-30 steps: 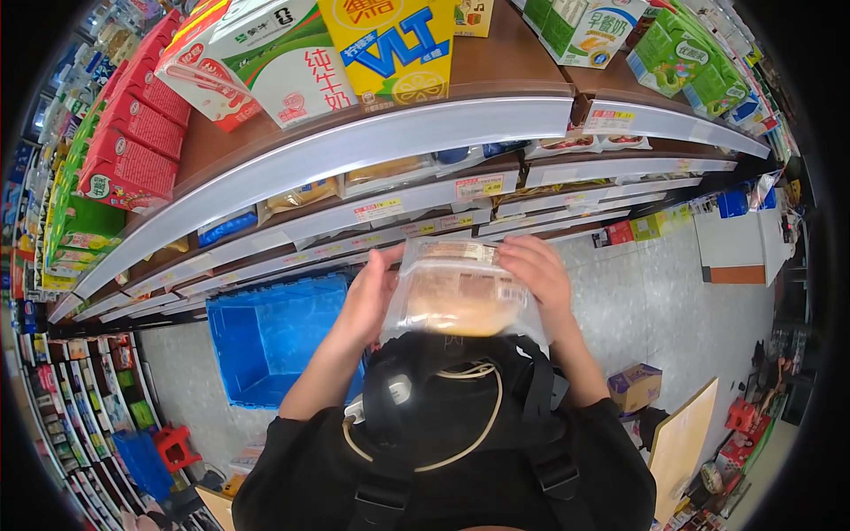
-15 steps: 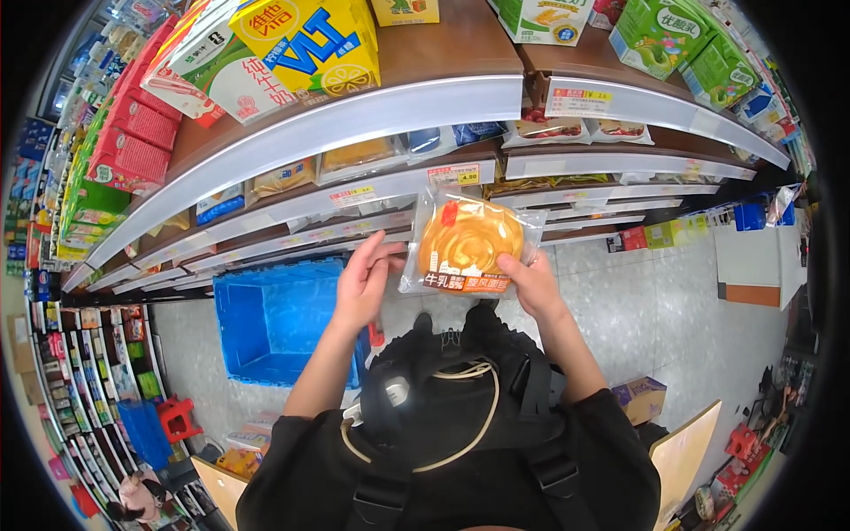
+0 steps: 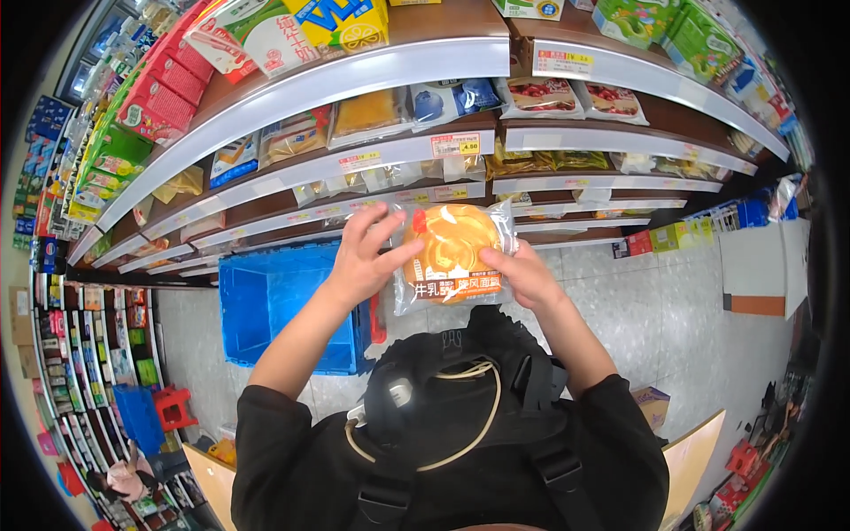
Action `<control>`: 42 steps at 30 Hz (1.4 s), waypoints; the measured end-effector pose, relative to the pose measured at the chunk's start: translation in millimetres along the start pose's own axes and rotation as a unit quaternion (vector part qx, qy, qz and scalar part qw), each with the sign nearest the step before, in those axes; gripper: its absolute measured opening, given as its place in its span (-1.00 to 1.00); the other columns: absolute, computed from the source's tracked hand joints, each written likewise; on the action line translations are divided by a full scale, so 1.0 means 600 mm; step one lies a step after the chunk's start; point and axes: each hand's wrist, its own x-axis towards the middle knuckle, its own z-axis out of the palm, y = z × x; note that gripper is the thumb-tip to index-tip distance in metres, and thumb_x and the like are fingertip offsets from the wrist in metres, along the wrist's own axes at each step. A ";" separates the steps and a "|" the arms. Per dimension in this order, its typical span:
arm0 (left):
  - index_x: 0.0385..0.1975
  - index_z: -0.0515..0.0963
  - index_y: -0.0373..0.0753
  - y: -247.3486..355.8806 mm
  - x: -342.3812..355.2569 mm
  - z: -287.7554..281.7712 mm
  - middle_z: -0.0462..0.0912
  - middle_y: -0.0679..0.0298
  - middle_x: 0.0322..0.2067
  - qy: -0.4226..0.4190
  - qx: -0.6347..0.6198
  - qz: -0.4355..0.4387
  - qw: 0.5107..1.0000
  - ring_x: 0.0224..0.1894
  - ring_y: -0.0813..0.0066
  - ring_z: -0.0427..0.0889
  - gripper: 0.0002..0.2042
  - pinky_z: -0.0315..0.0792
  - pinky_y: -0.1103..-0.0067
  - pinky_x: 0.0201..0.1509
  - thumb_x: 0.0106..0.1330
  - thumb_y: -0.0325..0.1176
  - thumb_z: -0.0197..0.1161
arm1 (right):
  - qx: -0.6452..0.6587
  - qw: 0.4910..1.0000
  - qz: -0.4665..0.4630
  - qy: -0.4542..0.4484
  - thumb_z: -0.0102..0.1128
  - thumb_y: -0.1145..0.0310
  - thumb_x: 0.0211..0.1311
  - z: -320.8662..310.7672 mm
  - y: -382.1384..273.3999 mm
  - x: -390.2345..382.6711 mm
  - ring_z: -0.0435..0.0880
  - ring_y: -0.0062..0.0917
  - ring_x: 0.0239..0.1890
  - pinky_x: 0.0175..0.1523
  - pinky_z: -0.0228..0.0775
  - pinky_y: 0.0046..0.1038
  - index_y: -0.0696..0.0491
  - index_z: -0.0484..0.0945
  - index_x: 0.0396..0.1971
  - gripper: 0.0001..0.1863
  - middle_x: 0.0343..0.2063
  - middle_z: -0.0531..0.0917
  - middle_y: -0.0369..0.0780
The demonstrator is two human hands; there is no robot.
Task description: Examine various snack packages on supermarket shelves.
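A round, swirled bread in a clear plastic wrapper [image 3: 453, 243] is held up in front of the shelves, its printed front facing me. My right hand [image 3: 529, 277] grips the wrapper's right side, thumb across the front and the other fingers mostly hidden behind. At the left edge is my left hand [image 3: 365, 258], its fingers spread and one digit reaching over the front of the wrapper; it does not grip the pack.
Stocked shelves curve ahead, with drink cartons [image 3: 266, 40] on top and packaged breads [image 3: 367, 115] below. A blue plastic crate [image 3: 274, 310] stands on the floor at left. Farther left is a red stool [image 3: 174, 408]. A cardboard box [image 3: 651, 407] sits at right.
The bread has shifted slightly left and down. My left hand has come up against its left side, one digit now over the wrapper. The view has shifted, showing more lower shelf.
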 end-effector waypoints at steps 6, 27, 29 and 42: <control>-0.11 0.68 0.10 0.023 -0.039 -0.035 0.65 0.38 0.04 -0.002 -0.003 0.047 0.999 0.22 0.20 0.47 -0.68 0.34 0.18 0.34 0.09 -0.37 0.29 | -0.040 0.999 0.011 0.003 0.26 0.24 0.40 0.036 0.047 -0.040 0.64 -0.54 0.04 0.17 0.49 -0.40 0.19 0.50 0.16 -0.54 0.03 0.66 -0.20; -0.15 0.71 0.09 0.046 -0.213 -0.128 0.65 0.32 0.05 0.063 -0.007 -0.035 0.997 0.17 0.16 0.52 -0.72 0.35 0.20 0.33 0.14 -0.36 0.28 | 0.040 0.996 0.012 0.083 -0.10 0.18 0.59 0.104 0.185 -0.083 0.69 -0.57 -0.08 -0.02 0.60 -0.45 0.12 0.47 0.13 -0.63 -0.11 0.68 -0.25; -0.14 0.71 0.10 0.048 -0.226 -0.135 0.65 0.32 0.05 0.069 0.003 -0.038 0.997 0.18 0.17 0.51 -0.71 0.35 0.20 0.33 0.13 -0.37 0.28 | 0.078 0.996 0.031 0.026 -0.10 0.15 0.59 0.090 0.204 -0.090 0.69 -0.58 -0.08 -0.05 0.61 -0.45 0.10 0.46 0.15 -0.62 -0.10 0.68 -0.25; 0.30 0.30 -0.24 0.086 -0.385 0.102 0.51 0.16 0.06 -0.006 -0.487 -0.590 0.644 -0.03 0.25 0.61 -0.47 0.52 0.35 0.01 0.32 -0.50 0.26 | -0.066 0.982 0.144 0.099 0.28 0.18 0.37 0.056 0.237 -0.020 0.65 -0.69 -0.15 -0.30 0.58 -0.54 -0.10 0.46 0.11 -0.62 -0.11 0.67 -0.38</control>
